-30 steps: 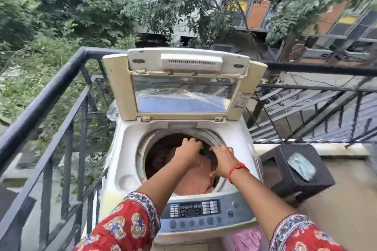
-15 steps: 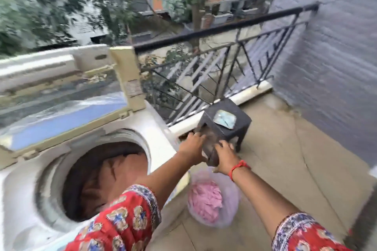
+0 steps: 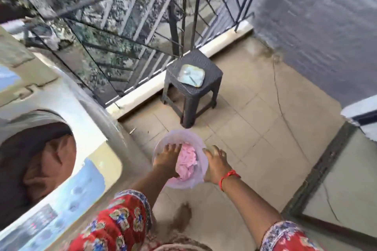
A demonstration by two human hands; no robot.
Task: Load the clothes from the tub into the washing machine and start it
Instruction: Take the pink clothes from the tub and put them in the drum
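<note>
Head view, tilted and blurred. Low on the tiled floor (image 3: 255, 128), a translucent tub (image 3: 201, 150), round, just beside the front corner of the washing machine (image 3: 98, 128). Inside the tub, a crumpled pink cloth (image 3: 186, 162). Left hand (image 3: 167, 161) down in the tub, lying on the left side of the pink cloth, fingers reaching toward the far rim; straight or curled into the fabric, cannot tell through the blur. Right hand (image 3: 215, 166) at the right side of the tub's rim, fingers spread and fairly straight, against or just outside the wall; contact unclear. Red thread (image 3: 228, 176) around the right wrist. Red floral sleeves (image 3: 114, 224) at the bottom edge.

At left, the washing machine with its drum opening uncovered, brownish clothes (image 3: 42, 167) already lying in the drum. Beyond the tub, a dark plastic stool (image 3: 206, 67) near the black railing (image 3: 126, 32), a pale bluish object (image 3: 191, 76) on its seat. Grey wall (image 3: 316, 26) at right.
</note>
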